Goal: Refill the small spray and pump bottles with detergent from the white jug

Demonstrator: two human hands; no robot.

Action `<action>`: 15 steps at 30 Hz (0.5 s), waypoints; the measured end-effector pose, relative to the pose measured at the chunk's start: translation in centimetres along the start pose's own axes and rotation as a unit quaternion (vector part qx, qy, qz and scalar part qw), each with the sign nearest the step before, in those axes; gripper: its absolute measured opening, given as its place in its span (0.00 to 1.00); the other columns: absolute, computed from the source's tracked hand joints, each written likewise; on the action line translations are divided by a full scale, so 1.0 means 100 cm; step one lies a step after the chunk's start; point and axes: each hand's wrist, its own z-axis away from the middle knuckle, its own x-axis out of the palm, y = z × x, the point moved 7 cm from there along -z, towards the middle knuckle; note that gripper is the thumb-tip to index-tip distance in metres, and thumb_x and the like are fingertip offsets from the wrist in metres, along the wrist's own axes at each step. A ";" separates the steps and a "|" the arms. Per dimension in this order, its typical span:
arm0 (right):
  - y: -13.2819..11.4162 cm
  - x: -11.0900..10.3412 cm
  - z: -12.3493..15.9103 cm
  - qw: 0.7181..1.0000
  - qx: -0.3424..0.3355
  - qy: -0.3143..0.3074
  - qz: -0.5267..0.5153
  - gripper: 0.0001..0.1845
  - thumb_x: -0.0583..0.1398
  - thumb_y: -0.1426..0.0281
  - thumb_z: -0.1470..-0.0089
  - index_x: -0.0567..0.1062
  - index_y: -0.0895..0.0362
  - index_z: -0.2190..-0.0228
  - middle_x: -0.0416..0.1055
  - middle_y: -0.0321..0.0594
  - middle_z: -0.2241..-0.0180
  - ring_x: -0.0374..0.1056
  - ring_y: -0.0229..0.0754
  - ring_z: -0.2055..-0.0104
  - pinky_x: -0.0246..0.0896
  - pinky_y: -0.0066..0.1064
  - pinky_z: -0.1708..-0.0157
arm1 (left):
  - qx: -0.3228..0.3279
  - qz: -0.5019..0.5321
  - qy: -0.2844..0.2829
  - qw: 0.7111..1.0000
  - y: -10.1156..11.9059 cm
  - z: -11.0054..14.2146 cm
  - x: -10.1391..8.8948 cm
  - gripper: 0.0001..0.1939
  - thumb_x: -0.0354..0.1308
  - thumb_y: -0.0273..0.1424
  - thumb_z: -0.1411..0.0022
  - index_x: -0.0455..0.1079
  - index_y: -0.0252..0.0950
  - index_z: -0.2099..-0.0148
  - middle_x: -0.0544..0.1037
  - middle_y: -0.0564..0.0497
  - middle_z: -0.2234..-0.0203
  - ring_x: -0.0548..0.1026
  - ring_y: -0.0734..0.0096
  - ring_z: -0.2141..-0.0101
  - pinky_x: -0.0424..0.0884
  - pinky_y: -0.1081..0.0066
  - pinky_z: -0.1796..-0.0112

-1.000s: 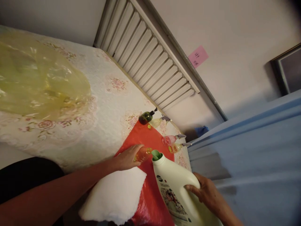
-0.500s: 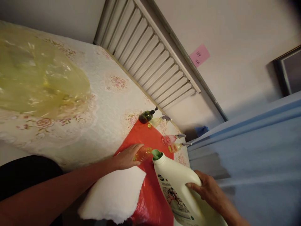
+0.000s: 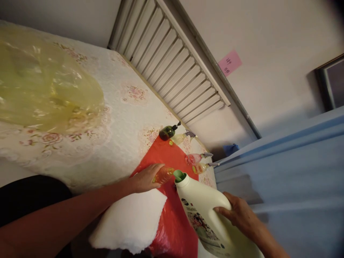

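My left hand (image 3: 147, 178) is closed around a clear ribbed plastic bottle (image 3: 164, 175) with orange-tinted contents or background showing through it. Its neck points right, to the green spout (image 3: 178, 175) of a big cream-coloured jug (image 3: 206, 215). My right hand (image 3: 236, 211) grips that jug, which carries a printed label and leans with its spout at the bottle's mouth. Whether liquid is flowing between them I cannot make out. Beneath both lies a red plastic sheet (image 3: 158, 152). White tissue or cloth (image 3: 131, 222) lies below my left forearm.
Behind the sheet stand a dark green pump bottle (image 3: 167, 133), a pale spray bottle (image 3: 178, 138), a pink one (image 3: 192, 158) and a yellow one (image 3: 200, 168). A yellow plastic bag (image 3: 48, 82) covers the left of the floral tablecloth (image 3: 126, 118). A blue curtain (image 3: 295, 179) hangs right.
Both hands keep their grips on the bottle and the jug. The jug has shifted very slightly to the right at its lower end; the view has moved a little.
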 end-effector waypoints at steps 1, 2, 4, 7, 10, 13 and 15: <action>0.000 0.000 0.000 1.000 -0.002 0.001 -0.003 0.17 0.61 0.55 0.50 0.75 0.57 0.69 0.78 0.38 0.71 0.72 0.45 0.69 0.63 0.29 0.71 | 0.002 0.001 0.002 1.000 0.000 0.000 0.000 0.40 0.62 0.31 0.49 0.54 0.45 0.35 0.64 0.46 0.38 0.62 0.52 0.39 0.59 0.56 0.40; 0.000 -0.001 0.000 1.000 -0.001 0.002 -0.008 0.17 0.62 0.55 0.50 0.75 0.57 0.69 0.78 0.38 0.71 0.72 0.45 0.69 0.63 0.29 0.71 | 0.003 0.002 0.005 1.000 0.000 0.000 -0.001 0.40 0.62 0.30 0.49 0.55 0.45 0.35 0.64 0.46 0.38 0.62 0.52 0.39 0.59 0.56 0.40; -0.001 -0.001 0.000 1.000 -0.003 0.002 -0.017 0.16 0.62 0.56 0.51 0.75 0.57 0.69 0.77 0.38 0.71 0.71 0.44 0.69 0.63 0.29 0.72 | 0.000 0.003 0.009 1.000 -0.001 0.000 -0.001 0.40 0.63 0.30 0.50 0.55 0.45 0.35 0.65 0.46 0.39 0.62 0.51 0.39 0.59 0.56 0.40; -0.003 -0.002 -0.002 1.000 -0.004 0.003 -0.011 0.16 0.62 0.56 0.52 0.75 0.56 0.70 0.77 0.38 0.73 0.70 0.43 0.71 0.61 0.28 0.73 | -0.005 0.000 0.005 1.000 -0.003 0.000 0.000 0.41 0.63 0.30 0.50 0.54 0.46 0.35 0.65 0.47 0.39 0.62 0.51 0.39 0.59 0.55 0.40; -0.003 -0.003 -0.003 1.000 0.004 0.002 0.000 0.14 0.62 0.57 0.52 0.75 0.56 0.71 0.76 0.37 0.74 0.69 0.42 0.72 0.60 0.27 0.75 | -0.006 -0.004 0.003 1.000 -0.003 -0.001 0.001 0.41 0.63 0.31 0.50 0.54 0.46 0.34 0.65 0.46 0.39 0.62 0.52 0.39 0.60 0.56 0.40; -0.004 -0.004 -0.003 1.000 0.007 -0.001 0.003 0.14 0.62 0.58 0.52 0.74 0.56 0.71 0.76 0.37 0.74 0.69 0.42 0.72 0.59 0.27 0.75 | -0.001 -0.001 0.001 1.000 -0.002 0.000 0.001 0.40 0.62 0.31 0.49 0.54 0.45 0.35 0.65 0.46 0.39 0.62 0.51 0.39 0.60 0.56 0.40; -0.005 -0.005 -0.003 1.000 0.005 -0.002 0.005 0.14 0.61 0.58 0.52 0.74 0.56 0.71 0.76 0.38 0.73 0.69 0.42 0.72 0.59 0.27 0.76 | 0.001 0.000 0.000 1.000 -0.001 0.000 0.000 0.40 0.62 0.31 0.49 0.54 0.45 0.34 0.65 0.46 0.40 0.62 0.51 0.39 0.60 0.56 0.40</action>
